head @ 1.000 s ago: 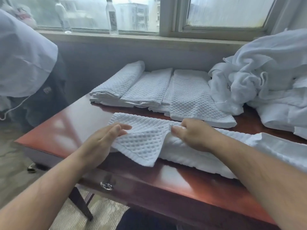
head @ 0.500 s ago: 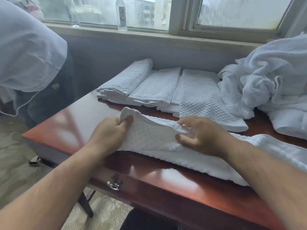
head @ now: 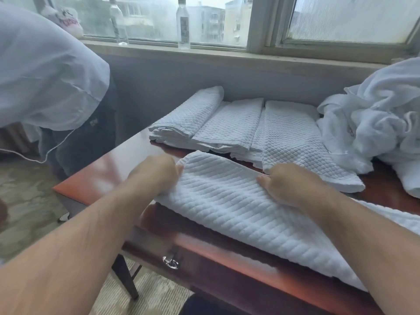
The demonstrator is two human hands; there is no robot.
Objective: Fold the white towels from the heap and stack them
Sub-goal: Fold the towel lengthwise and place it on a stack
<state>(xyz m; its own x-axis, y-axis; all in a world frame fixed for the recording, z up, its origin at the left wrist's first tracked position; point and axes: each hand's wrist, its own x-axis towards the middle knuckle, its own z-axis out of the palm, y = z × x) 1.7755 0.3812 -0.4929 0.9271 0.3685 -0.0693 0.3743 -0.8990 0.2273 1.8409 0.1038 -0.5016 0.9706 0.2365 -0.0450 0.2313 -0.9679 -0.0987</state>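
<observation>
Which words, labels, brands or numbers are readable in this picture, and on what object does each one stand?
No text can be read with certainty.
Label on the right-hand bottle: too blurred.
Pink print on the white object on the windowsill: too blurred.
Reddish mark on the towel heap: too small.

- My table (head: 109,176) is glossy red-brown wood, with a drawer in the front edge facing me and a metal pull (head: 170,262) on it.
- The towel (head: 227,212), white and ribbed, lies across the near side in front of me and runs off to my right.
- The folded towels (head: 238,123) sit at the far side in overlapping rows.
- The heap (head: 375,123) of crumpled white towels is at the far right, touching the folded ones.
</observation>
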